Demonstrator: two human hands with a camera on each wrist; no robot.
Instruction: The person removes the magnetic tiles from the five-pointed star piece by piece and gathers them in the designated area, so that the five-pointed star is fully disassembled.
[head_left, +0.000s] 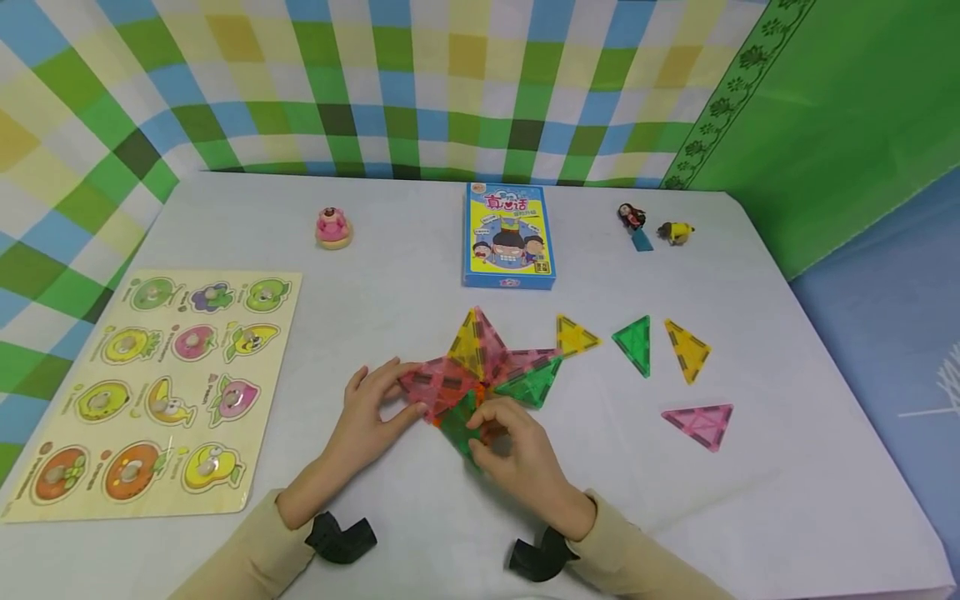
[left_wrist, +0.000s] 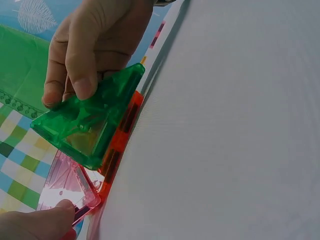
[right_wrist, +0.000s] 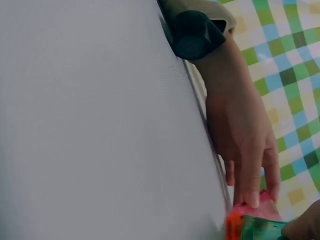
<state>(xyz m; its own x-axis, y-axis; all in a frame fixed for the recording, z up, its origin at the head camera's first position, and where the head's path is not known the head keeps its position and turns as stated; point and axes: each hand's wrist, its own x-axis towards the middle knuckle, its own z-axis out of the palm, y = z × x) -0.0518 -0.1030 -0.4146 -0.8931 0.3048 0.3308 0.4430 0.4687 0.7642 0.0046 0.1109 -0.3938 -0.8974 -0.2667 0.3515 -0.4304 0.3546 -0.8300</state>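
Note:
A star-like build of see-through triangular magnetic tiles stands in the middle of the table, with pink, yellow, green and orange pieces. My left hand [head_left: 372, 404] pinches the pink magnetic tile [head_left: 433, 385] on the build's left side between thumb and fingers. At the near side, my right hand [head_left: 521, 454] grips a green magnetic tile [left_wrist: 92, 120] with thumb and fingertips. In the left wrist view, that green tile leans over the orange tiles [left_wrist: 112, 162]. A second green tile [head_left: 534, 385] forms part of the build's right side.
Loose to the right lie yellow tiles [head_left: 687, 350], a green tile [head_left: 635, 345] and a pink tile [head_left: 701, 425]. Behind stand a blue card box [head_left: 508, 237], a pink toy [head_left: 332, 228] and small figures [head_left: 677, 232]. A wooden fruit puzzle board [head_left: 176, 333] lies left.

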